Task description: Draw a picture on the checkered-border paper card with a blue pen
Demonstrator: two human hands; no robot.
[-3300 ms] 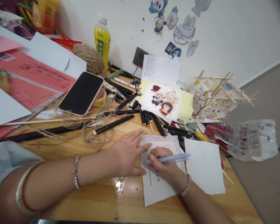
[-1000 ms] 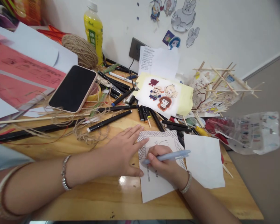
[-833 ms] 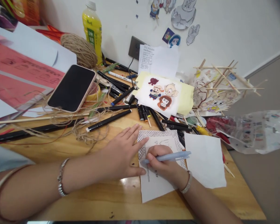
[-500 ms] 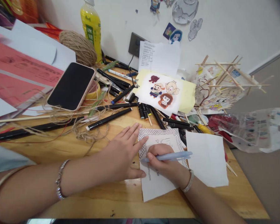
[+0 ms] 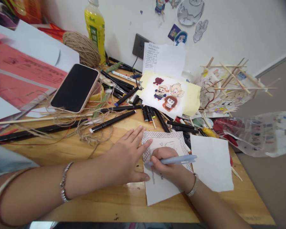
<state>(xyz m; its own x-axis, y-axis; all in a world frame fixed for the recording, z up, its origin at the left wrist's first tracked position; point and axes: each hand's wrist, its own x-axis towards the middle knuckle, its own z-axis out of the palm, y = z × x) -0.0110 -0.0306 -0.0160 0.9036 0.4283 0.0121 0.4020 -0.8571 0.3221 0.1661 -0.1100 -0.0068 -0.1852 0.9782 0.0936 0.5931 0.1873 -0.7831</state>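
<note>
While flat-fingered across wood [image 5: 105, 205] and crosshatch-edged paper [image 5: 157, 192], left hand [image 5: 126, 157] beside right hand [image 5: 169, 168] tight around a slender pen [image 5: 178, 159].

It looked like a personal craft desk [image 5: 109, 203]: markers [image 5: 126, 96] and an inked sheet [image 5: 158, 189] lay right of the phone [image 5: 75, 88], a twine ball [image 5: 82, 47] behind it, a stick-and-paper model [image 5: 225, 101] far to its right, cartoon cutouts [image 5: 190, 12] on the wall [image 5: 228, 31] beyond it.

My right hand [image 5: 170, 167] has brought the blue pen [image 5: 178, 160] lower down the left border of the paper [image 5: 160, 192] than a few seconds ago, covering more of the written characters [image 5: 161, 176]; the thumb of my left hand [image 5: 126, 157] has spread farther from its forefinger. My view has dipped, cropping the bottle [image 5: 94, 30] cap.
</note>
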